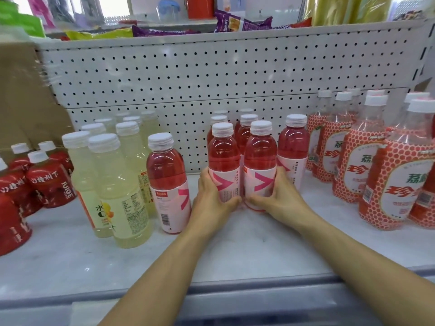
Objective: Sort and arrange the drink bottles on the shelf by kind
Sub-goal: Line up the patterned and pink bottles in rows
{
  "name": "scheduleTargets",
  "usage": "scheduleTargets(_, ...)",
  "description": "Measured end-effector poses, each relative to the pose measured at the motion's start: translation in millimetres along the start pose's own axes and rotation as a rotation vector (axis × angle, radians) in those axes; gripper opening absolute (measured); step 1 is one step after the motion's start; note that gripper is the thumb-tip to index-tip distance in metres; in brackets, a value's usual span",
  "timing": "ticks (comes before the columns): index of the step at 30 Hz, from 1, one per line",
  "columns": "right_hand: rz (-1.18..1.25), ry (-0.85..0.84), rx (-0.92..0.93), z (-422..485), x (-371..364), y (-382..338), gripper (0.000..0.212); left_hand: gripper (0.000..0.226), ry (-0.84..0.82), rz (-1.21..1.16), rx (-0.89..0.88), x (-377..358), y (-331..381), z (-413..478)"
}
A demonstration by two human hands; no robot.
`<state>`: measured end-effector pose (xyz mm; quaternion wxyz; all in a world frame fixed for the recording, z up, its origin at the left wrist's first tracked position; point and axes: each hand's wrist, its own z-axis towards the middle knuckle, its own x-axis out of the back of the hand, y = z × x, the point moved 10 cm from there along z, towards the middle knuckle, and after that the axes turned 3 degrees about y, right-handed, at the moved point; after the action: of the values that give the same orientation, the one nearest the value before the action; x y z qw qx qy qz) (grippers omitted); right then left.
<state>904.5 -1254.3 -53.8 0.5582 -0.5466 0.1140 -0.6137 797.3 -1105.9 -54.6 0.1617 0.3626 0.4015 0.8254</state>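
Cupping the pink pair (223,161) low on the labels, the left grip (213,196) and right grip (279,196) each curl round one bottle, thumbs across the front and near each other. The pair stands upright mid-shelf (235,250), touching, at the head of a cluster of the same drink. A stray (168,184) of that kind stands apart, just beside the yellow bottles (117,184).

Full and capped, these should feel fairly heavy and stiff. The plastic looks smooth and the paper label likely offers better purchase. Tall and narrow, they would tip if pushed high — a low hold on the label suits sliding them.

Fingertips behind the pair are hidden. Rear bottles show only caps, label print is too small to read, and the red bottles (47,182) and dotted bottles (367,165) are cut off at the edges.
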Motion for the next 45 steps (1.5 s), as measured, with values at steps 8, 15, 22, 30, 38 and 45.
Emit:
scheduleTargets(8, -0.072, 0.006, 0.017, -6.9, 3.1, -4.7, 0.083, 0.089, -0.003, 0.022, 0.006, -3.5, -1.8, 0.0)
scheduleTargets(15, -0.065, 0.453, 0.068, -12.2, 74.8, -17.4, 0.035, 0.093, 0.007, 0.123, 0.010, 15.8, 24.5, -31.9)
scheduleTargets(22, 0.095, 0.315, -0.186, 26.0, 70.1, 37.8, 0.095, 0.064, 0.616, 0.312, -0.286, 94.9, 60.2, -85.4)
scheduleTargets(30, 0.174, 0.217, -0.235, 20.2, 63.1, 37.5, 0.084, 0.115, 0.589, 0.195, 0.003, 106.1, 22.9, -52.0)
scheduleTargets(38, 0.240, 0.053, -0.193, -24.5, 74.3, 32.3, 0.078, 0.083, 0.440, 0.106, 0.179, 94.5, -10.6, -38.0)
scheduleTargets(45, 0.393, -0.272, -0.114, -57.0, 37.8, -2.5, 0.071, 0.077, 0.174, -0.088, 0.070, 53.1, 17.5, -65.9)
